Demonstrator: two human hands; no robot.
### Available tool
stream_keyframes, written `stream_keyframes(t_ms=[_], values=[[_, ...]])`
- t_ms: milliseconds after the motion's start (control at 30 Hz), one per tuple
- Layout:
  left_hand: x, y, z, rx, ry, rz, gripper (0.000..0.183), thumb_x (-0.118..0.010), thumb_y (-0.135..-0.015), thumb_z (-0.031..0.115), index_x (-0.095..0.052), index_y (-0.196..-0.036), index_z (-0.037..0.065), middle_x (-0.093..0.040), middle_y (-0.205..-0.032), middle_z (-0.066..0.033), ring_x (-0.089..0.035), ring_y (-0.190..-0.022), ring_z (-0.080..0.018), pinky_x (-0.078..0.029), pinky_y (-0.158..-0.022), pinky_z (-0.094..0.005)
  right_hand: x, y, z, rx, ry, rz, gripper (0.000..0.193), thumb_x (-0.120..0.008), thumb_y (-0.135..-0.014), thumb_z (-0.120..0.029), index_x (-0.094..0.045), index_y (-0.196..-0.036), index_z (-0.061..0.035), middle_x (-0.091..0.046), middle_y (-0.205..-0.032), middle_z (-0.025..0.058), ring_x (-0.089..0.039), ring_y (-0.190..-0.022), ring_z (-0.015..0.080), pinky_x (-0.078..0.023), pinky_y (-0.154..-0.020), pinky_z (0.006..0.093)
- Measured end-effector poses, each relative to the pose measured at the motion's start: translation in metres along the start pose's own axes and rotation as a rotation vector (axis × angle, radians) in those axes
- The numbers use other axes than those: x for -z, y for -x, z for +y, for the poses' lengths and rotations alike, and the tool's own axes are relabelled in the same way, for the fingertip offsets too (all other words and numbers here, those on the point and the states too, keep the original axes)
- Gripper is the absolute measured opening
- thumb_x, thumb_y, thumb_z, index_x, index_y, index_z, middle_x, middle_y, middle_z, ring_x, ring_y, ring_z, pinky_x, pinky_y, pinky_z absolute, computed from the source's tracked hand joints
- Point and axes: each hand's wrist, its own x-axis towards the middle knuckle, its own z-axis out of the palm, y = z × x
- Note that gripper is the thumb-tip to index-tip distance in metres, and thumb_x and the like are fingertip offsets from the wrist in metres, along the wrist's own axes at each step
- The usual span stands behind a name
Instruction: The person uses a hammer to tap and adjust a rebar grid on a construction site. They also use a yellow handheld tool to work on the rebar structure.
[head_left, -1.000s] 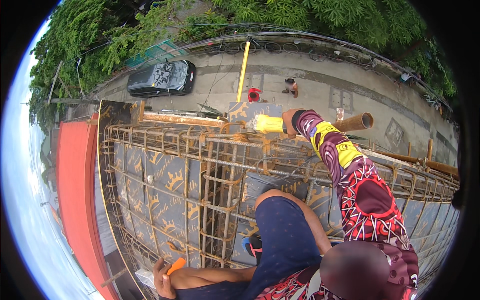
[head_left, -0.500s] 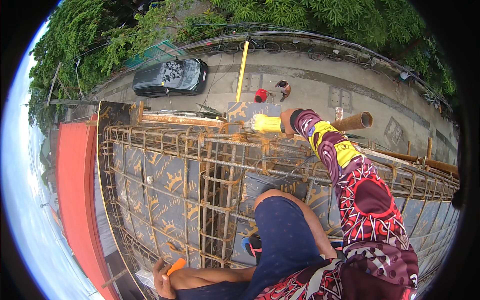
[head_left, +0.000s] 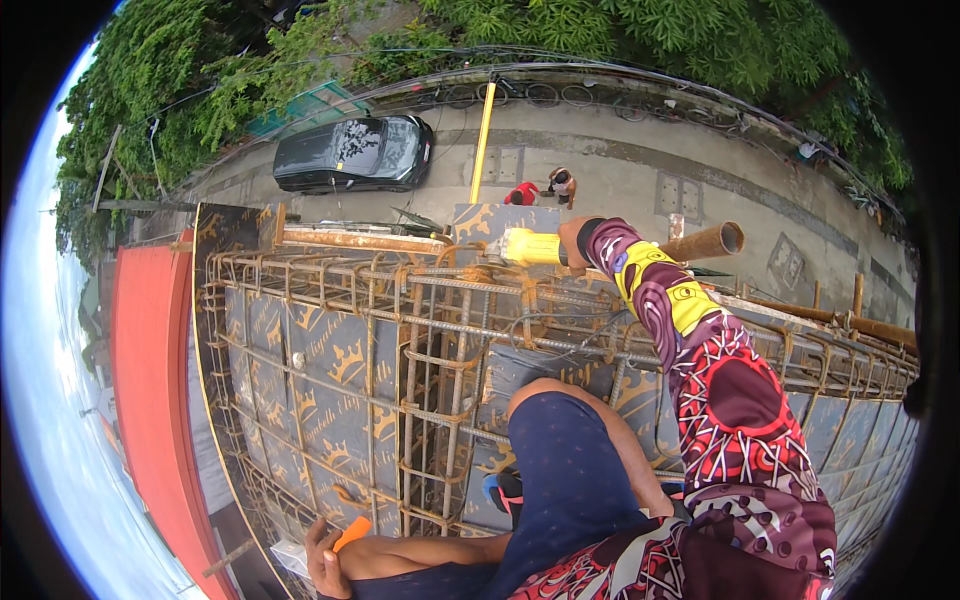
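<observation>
My right hand [head_left: 574,246] reaches out over the top of a rusty rebar cage [head_left: 420,300]. It is closed round the rear of a yellow tool [head_left: 532,247] with a pale metallic head, which looks like a power tool. The head is at the top bars, beside a dark panel [head_left: 500,220]. My left hand [head_left: 325,560] is low at the left, by my bent knee, its fingers curled. An orange piece [head_left: 353,533] and a clear, whitish thing [head_left: 291,556] show on either side of it. Whether they belong together I cannot tell.
Dark printed formwork panels [head_left: 310,400] line the cage. A rusty pipe [head_left: 708,243] juts out near my right forearm. A yellow strip [head_left: 483,145] rises beyond the panel. Far below, a road holds a dark car [head_left: 352,153] and two people [head_left: 560,185]. A red roof [head_left: 155,370] is left.
The car on the road has moved to the right. The two people below have shifted and are closer together. My hands and the yellow tool stay practically in place.
</observation>
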Motion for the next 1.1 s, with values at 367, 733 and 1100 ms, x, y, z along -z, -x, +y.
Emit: stream_keyframes(t_ms=[367,733,1100], values=[[-0.014,0.004,0.016,-0.068,-0.055,0.055,0.067,-0.049,-0.098,0.053,-0.065,-0.109,-0.011,-0.045,-0.141,-0.0226,-0.042,-0.133,-0.0337,-0.029,-0.113,-0.0457,0.001,-0.006,-0.003,0.004,-0.017,-0.044,0.061,-0.086,-0.058,-0.029,-0.070,-0.111,-0.0019,-0.072,-0.105,0.0178,-0.070,-0.098,0.0303,-0.056,-0.081,0.0419],[0.000,0.002,0.004,-0.026,-0.091,-0.002,0.067,-0.047,-0.098,0.053,-0.066,-0.108,-0.010,-0.047,-0.140,-0.0236,-0.044,-0.131,-0.0341,-0.031,-0.112,-0.0461,0.001,-0.001,-0.003,0.005,-0.043,0.013,0.050,-0.085,-0.058,-0.024,-0.074,-0.100,0.0007,-0.074,-0.096,0.0185,-0.072,-0.087,0.0295,-0.058,-0.074,0.0416],[0.003,0.004,-0.003,-0.032,-0.052,-0.004,0.065,-0.048,-0.098,0.053,-0.066,-0.107,-0.008,-0.046,-0.140,-0.0226,-0.042,-0.132,-0.0335,-0.029,-0.112,-0.0459,0.010,0.008,-0.007,-0.001,-0.055,-0.022,0.051,-0.085,-0.059,-0.024,-0.074,-0.103,-0.0004,-0.074,-0.096,0.0185,-0.072,-0.088,0.0298,-0.058,-0.075,0.0419]])
